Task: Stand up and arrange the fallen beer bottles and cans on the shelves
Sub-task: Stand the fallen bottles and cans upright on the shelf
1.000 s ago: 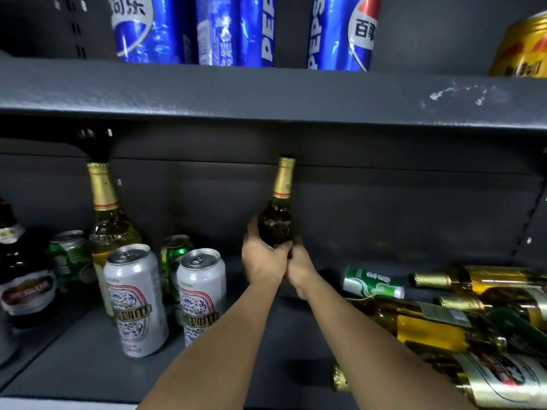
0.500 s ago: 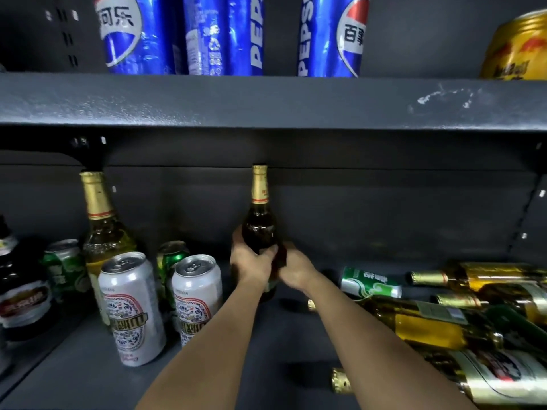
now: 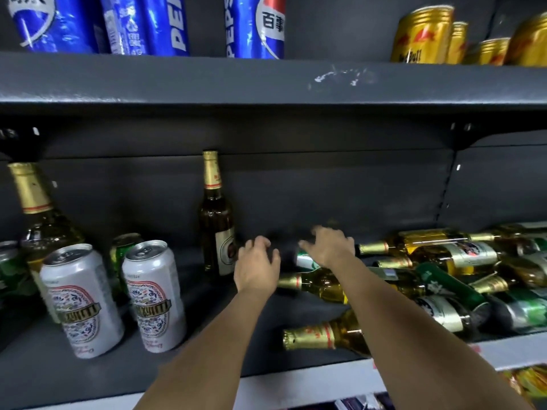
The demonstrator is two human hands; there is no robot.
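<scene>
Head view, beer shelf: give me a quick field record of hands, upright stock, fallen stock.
left hand: empty, fingers loosely curled, just right of the upright brown glass bottle with gold foil neck
right hand: fingers spread, over the fallen green-and-white can, contact unclear
upright: brown bottle; clear gold-foil bottle at left; two white patterned beer cans
fallen: pile of gold-foil glass bottles lying on their sides at right
surface: dark grey metal shelf

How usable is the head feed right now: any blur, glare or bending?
Head view: right hand motion-blurred at the fingers, left hand sharper; upright brown bottle crisp; glare on the silver cans; wide-angle bending tilts edge items; lower shelf dim.
</scene>
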